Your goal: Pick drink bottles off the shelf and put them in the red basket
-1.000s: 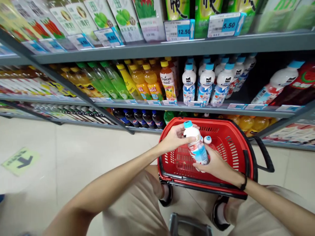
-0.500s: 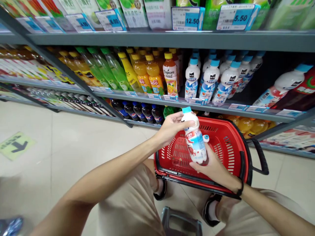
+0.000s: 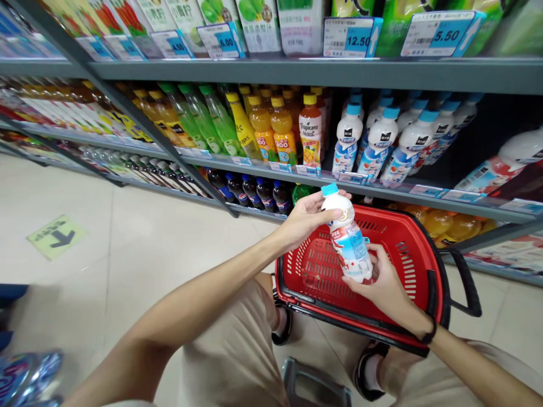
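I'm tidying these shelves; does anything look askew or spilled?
On the middle shelf, the rightmost white bottle leans sharply, while the nearby blue-capped bottles stand more upright; the wide view may exaggerate this. No spill shows.

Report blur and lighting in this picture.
Head view: the 12.50 price tag reads clearly, but goods at the top-left edge are smeared; head view: the held bottle is brightly lit, while the shelf recess beside white bottles is dark.
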Tool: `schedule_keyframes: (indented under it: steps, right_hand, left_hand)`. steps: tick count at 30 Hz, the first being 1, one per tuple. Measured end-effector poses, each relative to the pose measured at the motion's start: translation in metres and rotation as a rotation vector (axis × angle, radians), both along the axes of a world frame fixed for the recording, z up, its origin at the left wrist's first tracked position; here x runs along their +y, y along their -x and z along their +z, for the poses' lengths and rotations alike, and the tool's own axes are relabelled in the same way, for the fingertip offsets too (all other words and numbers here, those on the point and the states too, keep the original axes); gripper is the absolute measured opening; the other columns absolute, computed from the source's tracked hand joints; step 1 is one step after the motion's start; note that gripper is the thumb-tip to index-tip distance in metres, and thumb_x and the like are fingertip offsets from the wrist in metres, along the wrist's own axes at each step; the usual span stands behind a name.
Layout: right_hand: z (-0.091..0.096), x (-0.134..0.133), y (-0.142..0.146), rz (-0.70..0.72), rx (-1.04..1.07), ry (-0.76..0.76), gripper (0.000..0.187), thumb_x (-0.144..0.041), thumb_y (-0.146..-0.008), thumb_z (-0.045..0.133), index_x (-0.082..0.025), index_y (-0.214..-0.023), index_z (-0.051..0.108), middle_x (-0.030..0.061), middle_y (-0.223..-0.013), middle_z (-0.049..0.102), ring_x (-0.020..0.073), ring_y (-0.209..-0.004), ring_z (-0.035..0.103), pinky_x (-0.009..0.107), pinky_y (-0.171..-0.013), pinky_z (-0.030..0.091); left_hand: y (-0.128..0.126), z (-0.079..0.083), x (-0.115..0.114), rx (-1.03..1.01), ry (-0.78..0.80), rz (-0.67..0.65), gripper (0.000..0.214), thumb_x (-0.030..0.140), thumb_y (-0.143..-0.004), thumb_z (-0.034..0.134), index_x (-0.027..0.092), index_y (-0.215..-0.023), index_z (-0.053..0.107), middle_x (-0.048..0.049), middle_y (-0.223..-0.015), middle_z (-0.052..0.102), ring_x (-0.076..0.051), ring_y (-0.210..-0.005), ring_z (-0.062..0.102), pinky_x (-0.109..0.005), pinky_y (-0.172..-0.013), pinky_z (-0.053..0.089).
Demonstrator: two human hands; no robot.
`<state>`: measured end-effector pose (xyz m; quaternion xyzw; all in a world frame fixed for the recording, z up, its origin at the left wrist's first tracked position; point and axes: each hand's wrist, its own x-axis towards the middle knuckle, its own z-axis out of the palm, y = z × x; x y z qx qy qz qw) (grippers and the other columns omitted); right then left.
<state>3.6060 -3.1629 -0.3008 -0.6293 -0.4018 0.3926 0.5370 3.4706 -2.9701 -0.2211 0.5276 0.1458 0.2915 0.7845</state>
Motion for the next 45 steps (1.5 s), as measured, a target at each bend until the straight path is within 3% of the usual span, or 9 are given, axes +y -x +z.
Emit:
schedule_keyframes:
  steps: [5,12,20,26,30,35,40,45]
  right_hand:
    - [0.003,0.004,0.002,0.009,0.12,-0.028,0.064,-0.046,-0.068,0.094,-0.029,-0.103,0.043,0.0063,-0.103,0.077,0.0262,-0.093,0.077,0.041,-0.087,0.063]
    - [0.004,0.004,0.003,0.021,0.236,-0.046,0.061,-0.044,-0.067,0.096,-0.028,-0.106,0.053,0.0042,-0.103,0.076,0.0248,-0.093,0.075,0.041,-0.088,0.063]
    - [0.02,0.002,-0.004,0.022,0.425,0.105,0.07,-0.042,-0.068,0.097,-0.023,-0.125,0.06,0.012,-0.129,0.075,0.0318,-0.114,0.075,0.047,-0.098,0.061]
    - [0.029,-0.002,-0.003,0.12,0.531,0.067,0.055,-0.05,-0.082,0.087,-0.026,-0.126,0.065,0.0132,-0.138,0.071,0.0342,-0.116,0.075,0.046,-0.091,0.062]
    - [0.034,-0.004,-0.003,0.193,0.522,0.067,0.047,-0.057,-0.088,0.078,-0.026,-0.122,0.07,0.0132,-0.127,0.076,0.0326,-0.105,0.077,0.046,-0.09,0.06]
    - [0.034,-0.005,-0.002,0.269,0.548,0.081,0.039,-0.059,-0.09,0.072,-0.022,-0.104,0.073,0.0152,-0.115,0.078,0.0295,-0.091,0.074,0.042,-0.079,0.057]
    - [0.033,-0.002,-0.003,0.25,0.573,0.137,0.05,-0.071,-0.091,0.059,-0.023,-0.104,0.069,0.0138,-0.104,0.077,0.0261,-0.077,0.067,0.042,-0.075,0.055]
    - [0.036,0.002,-0.005,0.223,0.647,0.214,0.059,-0.077,-0.095,0.04,-0.023,-0.101,0.065,0.008,-0.077,0.07,0.022,-0.058,0.057,0.038,-0.063,0.049]
  left_hand:
    - [0.005,0.002,0.0,0.005,0.012,-0.009,0.051,0.027,-0.077,0.09,0.018,-0.124,0.075,-0.0123,-0.137,0.072,-0.026,-0.125,0.067,-0.041,-0.11,0.049]
    - [0.007,0.006,-0.003,-0.037,0.064,-0.043,0.048,0.027,-0.075,0.09,0.018,-0.119,0.073,-0.0119,-0.133,0.074,-0.025,-0.119,0.07,-0.04,-0.106,0.051]
    - [0.007,0.008,0.0,-0.086,0.13,-0.042,0.051,0.033,-0.076,0.092,0.02,-0.121,0.073,-0.0118,-0.132,0.075,-0.026,-0.117,0.071,-0.041,-0.104,0.052]
    - [0.008,0.006,0.005,-0.107,0.183,-0.066,0.042,0.042,-0.088,0.081,0.022,-0.125,0.074,-0.0096,-0.135,0.073,-0.024,-0.119,0.069,-0.04,-0.109,0.049]
    - [0.008,0.008,0.004,-0.117,0.211,-0.08,0.041,0.041,-0.088,0.081,0.023,-0.124,0.075,-0.0092,-0.133,0.074,-0.025,-0.121,0.068,-0.041,-0.11,0.048]
    - [0.005,0.009,0.002,-0.131,0.239,-0.095,0.042,0.041,-0.087,0.082,0.021,-0.124,0.074,-0.0108,-0.132,0.075,-0.027,-0.118,0.07,-0.042,-0.108,0.05]
    - [0.004,0.006,0.003,-0.129,0.276,-0.07,0.039,0.041,-0.088,0.08,0.021,-0.121,0.073,-0.0103,-0.124,0.078,-0.025,-0.114,0.073,-0.044,-0.109,0.05]
    - [0.004,0.004,0.004,-0.126,0.378,-0.053,0.025,0.034,-0.093,0.075,0.018,-0.113,0.074,-0.0097,-0.12,0.078,-0.023,-0.113,0.073,-0.043,-0.111,0.051]
